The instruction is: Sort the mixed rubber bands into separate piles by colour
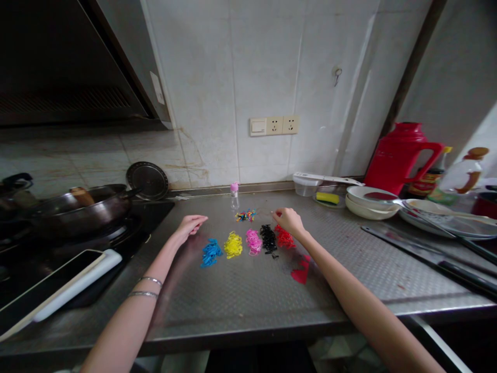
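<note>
Small rubber bands lie sorted by colour in a row on the steel counter: a blue pile (212, 252), a yellow pile (233, 245), a pink pile (253, 242), a black pile (267, 238) and a red pile (285, 237). Behind them is a smaller mixed-colour pile (245, 215). My left hand (190, 227) hovers left of the piles, thumb and fingers pinched together; anything between them is too small to make out. Just above the red pile, my right hand (290, 221) is also closed in a pinch, its fingertips' contents unclear.
A small pink-capped bottle (234, 196) stands behind the mixed pile. Red scraps (301, 270) lie near my right forearm. At left are a pan (89, 204) and a phone-like device (58, 285); at right, bowls (368, 203), a red thermos (402, 158) and a long black-handled utensil (419, 251).
</note>
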A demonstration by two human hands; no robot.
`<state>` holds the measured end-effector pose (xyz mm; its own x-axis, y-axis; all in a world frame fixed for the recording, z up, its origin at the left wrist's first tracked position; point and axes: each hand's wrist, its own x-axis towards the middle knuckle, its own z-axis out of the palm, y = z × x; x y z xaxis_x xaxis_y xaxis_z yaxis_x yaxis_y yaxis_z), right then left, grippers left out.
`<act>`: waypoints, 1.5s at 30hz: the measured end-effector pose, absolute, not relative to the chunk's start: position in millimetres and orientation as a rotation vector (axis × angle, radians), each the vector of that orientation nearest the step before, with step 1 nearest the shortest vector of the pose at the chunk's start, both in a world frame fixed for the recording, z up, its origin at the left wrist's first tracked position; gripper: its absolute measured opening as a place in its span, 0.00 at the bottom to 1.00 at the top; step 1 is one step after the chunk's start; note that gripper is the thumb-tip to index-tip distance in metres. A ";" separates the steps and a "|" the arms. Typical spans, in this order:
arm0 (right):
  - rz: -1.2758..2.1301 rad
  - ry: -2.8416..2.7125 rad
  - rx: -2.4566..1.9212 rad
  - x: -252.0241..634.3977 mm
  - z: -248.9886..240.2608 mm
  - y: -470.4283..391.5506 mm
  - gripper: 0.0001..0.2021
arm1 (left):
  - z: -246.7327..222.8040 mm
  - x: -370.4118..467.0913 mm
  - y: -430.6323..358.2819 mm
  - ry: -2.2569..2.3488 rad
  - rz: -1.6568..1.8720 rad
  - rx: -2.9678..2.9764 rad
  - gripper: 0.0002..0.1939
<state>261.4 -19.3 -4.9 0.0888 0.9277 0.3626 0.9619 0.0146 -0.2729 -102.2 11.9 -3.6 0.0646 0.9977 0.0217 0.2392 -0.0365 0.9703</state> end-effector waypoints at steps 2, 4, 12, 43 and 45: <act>-0.104 -1.872 -1.916 260.3 -4.7 -19.7 0.18 | -4.1 -100.7 12.4 1.318 1.087 1.432 0.22; -0.113 -1.905 -1.891 259.5 -3.2 -20.5 0.17 | -3.0 -100.6 12.1 1.311 1.099 1.444 0.22; -0.038 -2.075 -1.711 254.4 3.4 -0.7 0.14 | -12.6 -107.8 18.1 1.318 1.250 1.347 0.22; 0.282 -2.118 -1.683 212.4 -31.7 88.8 0.20 | -16.8 -107.2 17.2 1.318 1.431 1.217 0.21; 0.277 -2.127 -1.682 211.5 -29.9 86.4 0.21 | -16.5 -107.3 17.1 1.317 1.426 1.219 0.21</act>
<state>211.5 86.4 -29.9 -0.1856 0.9630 0.1953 0.8810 0.2511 -0.4010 -107.3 17.1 -16.5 -0.1907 0.9746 0.1177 0.0399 -0.1121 0.9929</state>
